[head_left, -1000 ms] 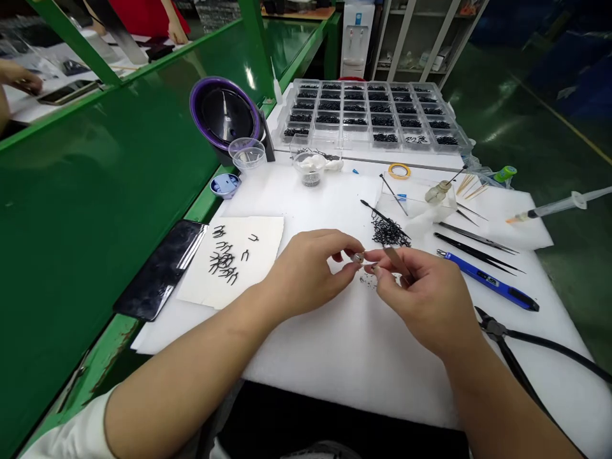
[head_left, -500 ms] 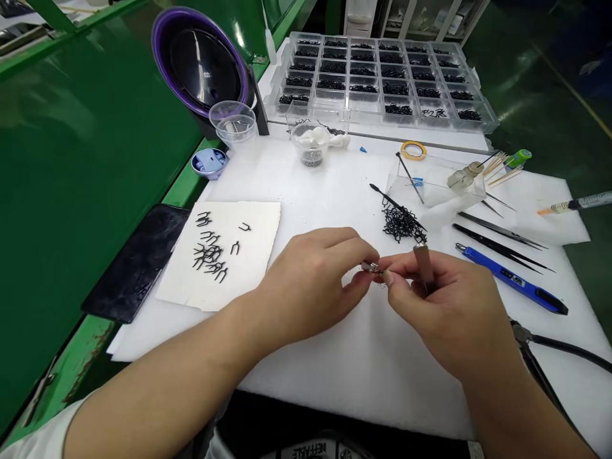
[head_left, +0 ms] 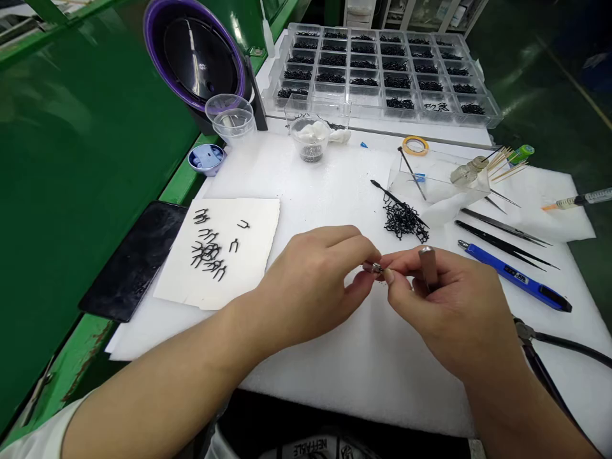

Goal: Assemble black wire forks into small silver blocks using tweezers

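Note:
My left hand is closed, pinching a small silvery metal piece between thumb and index finger. Against its right end press the thumb and fingertip of my right hand; any finer part there is too small to make out. A flat metal handle sticks up between the fingers of that hand, its lower end hidden. Just beyond lies a heap of small bent black pieces, with a dark slim tool resting across it. Several forked black pieces lie on a white card to the left.
A clear compartment box of black pieces spans the back. Clear cups and a purple-rimmed round device stand back left. On the right lie black tweezers, a blue pen-like cutter, pliers and a syringe.
The camera view has shifted slightly. Both hands keep their places, while the metal handle in my right hand has tilted a little and the small metal piece has turned slightly.

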### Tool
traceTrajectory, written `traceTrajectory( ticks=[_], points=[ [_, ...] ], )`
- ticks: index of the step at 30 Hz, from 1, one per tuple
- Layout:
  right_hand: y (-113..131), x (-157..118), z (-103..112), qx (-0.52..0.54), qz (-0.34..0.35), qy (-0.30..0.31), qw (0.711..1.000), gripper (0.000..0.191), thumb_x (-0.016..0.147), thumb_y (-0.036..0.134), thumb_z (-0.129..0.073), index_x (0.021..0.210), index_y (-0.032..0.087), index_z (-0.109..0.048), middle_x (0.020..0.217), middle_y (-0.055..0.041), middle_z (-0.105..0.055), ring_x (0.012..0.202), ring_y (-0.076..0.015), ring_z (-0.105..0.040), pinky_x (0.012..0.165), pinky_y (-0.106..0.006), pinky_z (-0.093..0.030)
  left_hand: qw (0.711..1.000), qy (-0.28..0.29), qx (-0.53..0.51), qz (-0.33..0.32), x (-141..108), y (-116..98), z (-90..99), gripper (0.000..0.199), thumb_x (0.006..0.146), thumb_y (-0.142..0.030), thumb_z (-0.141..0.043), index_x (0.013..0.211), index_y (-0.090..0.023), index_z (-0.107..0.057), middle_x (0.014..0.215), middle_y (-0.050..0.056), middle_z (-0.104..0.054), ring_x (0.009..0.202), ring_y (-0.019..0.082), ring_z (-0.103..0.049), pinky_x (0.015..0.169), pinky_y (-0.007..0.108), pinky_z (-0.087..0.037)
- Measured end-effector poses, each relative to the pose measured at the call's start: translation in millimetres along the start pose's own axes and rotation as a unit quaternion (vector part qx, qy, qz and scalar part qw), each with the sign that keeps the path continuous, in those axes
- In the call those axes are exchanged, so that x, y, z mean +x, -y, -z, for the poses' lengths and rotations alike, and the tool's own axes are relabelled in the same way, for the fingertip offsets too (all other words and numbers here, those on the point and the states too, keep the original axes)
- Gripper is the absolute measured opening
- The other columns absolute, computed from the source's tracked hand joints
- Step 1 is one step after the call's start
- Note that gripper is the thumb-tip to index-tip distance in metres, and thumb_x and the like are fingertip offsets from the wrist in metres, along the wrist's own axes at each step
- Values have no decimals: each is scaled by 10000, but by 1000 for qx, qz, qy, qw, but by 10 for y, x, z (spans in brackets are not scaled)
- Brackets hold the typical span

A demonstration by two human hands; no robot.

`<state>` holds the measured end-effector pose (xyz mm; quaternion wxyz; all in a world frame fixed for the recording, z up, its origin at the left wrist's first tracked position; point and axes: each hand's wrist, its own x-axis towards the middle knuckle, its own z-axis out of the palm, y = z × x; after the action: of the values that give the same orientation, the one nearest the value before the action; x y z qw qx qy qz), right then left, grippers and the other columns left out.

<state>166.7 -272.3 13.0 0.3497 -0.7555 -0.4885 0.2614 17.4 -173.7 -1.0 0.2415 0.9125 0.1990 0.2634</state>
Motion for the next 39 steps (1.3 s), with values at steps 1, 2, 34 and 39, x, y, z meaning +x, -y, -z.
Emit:
traceTrajectory(
  ticks=[1, 2, 34, 39],
  points=[
    [1, 0, 0, 0, 0, 1, 1000, 92, 766, 200, -644, 699, 223, -704, 620, 8, -650, 513, -123, -515, 427, -230, -390, 1000, 0, 0, 0, 0, -2, 0, 114, 815, -86, -636, 859, -188, -614, 834, -13, -692, 762, 122, -636, 624, 246, -480],
    [1, 1, 0, 2, 0, 2, 1000, 93, 763, 194, -644, 699, 223, -703, 627, 11, -656, 504, -117, -508, 429, -229, -390, 1000, -1, 1, 0, 0, -3, 0, 114, 814, -85, -636, 859, -188, -614, 833, -13, -691, 759, 120, -635, 621, 245, -479],
    [-10, 58, -27, 2, -63, 55, 997, 141, 783, 241, -617, 646, 210, -613, 695, -5, -683, 622, -140, -564, 464, -223, -365, 999, 29, 25, -10, -32, 65, -29, 131, 879, -132, -597, 907, -117, -725, 791, 41, -678, 708, 147, -621, 619, 267, -512],
    [-23, 43, -30, 17, -74, 63, 995, 186, 804, 273, -612, 631, 208, -585, 708, -13, -667, 628, -140, -545, 470, -229, -356, 998, 9, 39, -42, -50, 69, -24, 155, 891, -142, -605, 938, -116, -751, 800, 48, -701, 719, 157, -653, 624, 275, -527]
  ],
)
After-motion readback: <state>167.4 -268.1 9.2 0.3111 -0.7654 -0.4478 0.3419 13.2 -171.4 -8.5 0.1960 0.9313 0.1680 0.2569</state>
